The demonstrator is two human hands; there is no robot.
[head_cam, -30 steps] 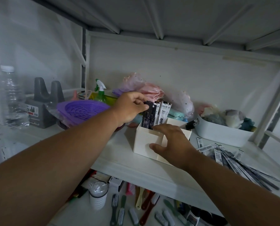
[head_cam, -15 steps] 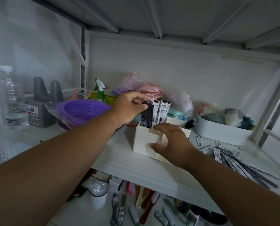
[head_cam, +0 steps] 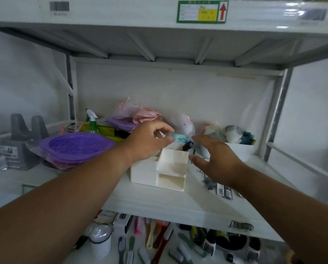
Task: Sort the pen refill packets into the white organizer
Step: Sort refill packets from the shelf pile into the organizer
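Loosely, both hands hovered over the white organizer (head_cam: 160, 169) on the shelf (head_cam: 168, 201): left hand (head_cam: 149, 141) half-curled, seemingly empty; right hand (head_cam: 216, 159) spread. Loose refill packets (head_cam: 223, 190) lay just right; they looked light, thin, slippery, best pinched at an end.

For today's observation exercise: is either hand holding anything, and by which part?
The right hand is open, holding nothing. The left hand curls above the white organizer; any pinch is too blurred to tell.
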